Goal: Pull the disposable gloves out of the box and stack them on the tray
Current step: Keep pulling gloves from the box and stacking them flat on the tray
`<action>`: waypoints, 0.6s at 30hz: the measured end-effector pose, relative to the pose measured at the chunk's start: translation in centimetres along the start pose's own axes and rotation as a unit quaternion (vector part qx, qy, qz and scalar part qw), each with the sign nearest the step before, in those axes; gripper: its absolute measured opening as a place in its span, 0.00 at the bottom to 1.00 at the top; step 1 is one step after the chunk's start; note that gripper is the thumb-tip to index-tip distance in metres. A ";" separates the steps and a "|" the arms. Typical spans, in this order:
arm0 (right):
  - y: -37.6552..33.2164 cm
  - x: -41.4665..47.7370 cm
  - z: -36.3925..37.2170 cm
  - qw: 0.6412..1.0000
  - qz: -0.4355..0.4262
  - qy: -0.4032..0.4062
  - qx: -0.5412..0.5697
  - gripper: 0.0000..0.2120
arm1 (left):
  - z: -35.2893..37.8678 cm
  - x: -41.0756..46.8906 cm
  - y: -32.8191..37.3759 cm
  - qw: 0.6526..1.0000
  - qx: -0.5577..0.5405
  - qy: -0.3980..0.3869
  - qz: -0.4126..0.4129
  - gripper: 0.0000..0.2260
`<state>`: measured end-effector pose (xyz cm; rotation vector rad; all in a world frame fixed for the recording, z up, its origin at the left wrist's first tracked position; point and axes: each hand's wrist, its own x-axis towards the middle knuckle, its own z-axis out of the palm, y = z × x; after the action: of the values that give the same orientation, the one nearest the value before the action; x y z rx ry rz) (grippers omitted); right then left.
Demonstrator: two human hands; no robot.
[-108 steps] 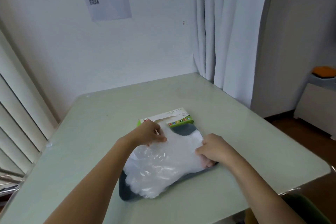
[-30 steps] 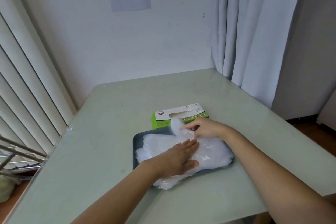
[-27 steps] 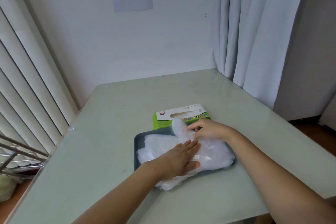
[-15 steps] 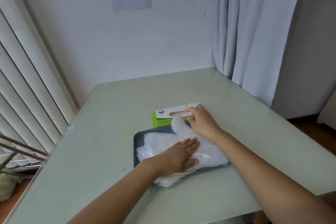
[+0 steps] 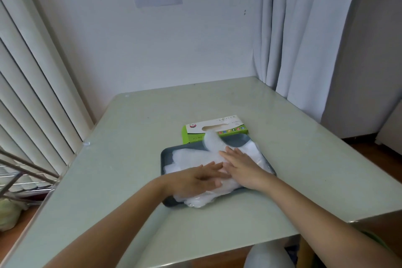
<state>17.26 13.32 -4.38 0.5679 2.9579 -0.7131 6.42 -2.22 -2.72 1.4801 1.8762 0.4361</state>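
1. Half a second ago our right hand (image 5: pixel 241 166) was up at the slot of the green glove box (image 5: pixel 191 135). Now it lies on the disposable gloves (image 5: pixel 191 158) piled in the dark tray (image 5: pixel 162 159).
2. We judge another glove is being smoothed down (a white glove tail (image 5: pixel 212 140) runs from the slot to the pile, so more remain).
3. Both hands lie flat with straight fingers and grasp nothing. Our left hand (image 5: pixel 202 178) presses the pile's near part, just beside the right.

Head camera, facing down, close over table (image 5: pixel 130 128)
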 end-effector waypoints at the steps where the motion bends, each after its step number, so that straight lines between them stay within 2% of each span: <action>1: 0.1 0.0 0.2 1.000 0.000 -0.002 -0.029 0.24 | -0.4 -1.0 0.0 1.000 -0.016 -0.016 -0.014 0.20; 4: 0.3 0.0 0.8 0.998 0.013 -0.003 -0.055 0.28 | -1.3 -4.0 -0.3 0.998 -0.014 -0.052 -0.035 0.20; 9: -0.1 -0.4 0.7 0.997 0.046 -0.035 -0.050 0.42 | -2.3 -7.8 -0.9 0.994 -0.007 -0.084 -0.065 0.18; 15: -0.6 -0.8 0.2 0.995 0.058 -0.053 -0.060 0.46 | -4.4 -10.3 1.5 0.979 0.052 -0.154 -0.124 0.20; 17: -0.7 -0.7 0.3 0.994 0.061 -0.053 -0.070 0.45 | -5.2 -10.7 2.0 0.981 0.038 -0.132 -0.136 0.18; 18: -0.7 -0.8 0.4 0.994 0.062 -0.052 -0.076 0.45 | -5.6 -10.7 2.3 0.986 0.032 -0.095 -0.130 0.15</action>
<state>17.70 12.31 -4.29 0.6733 2.8193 -0.4860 5.24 -10.77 5.97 1.2473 1.9095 0.1079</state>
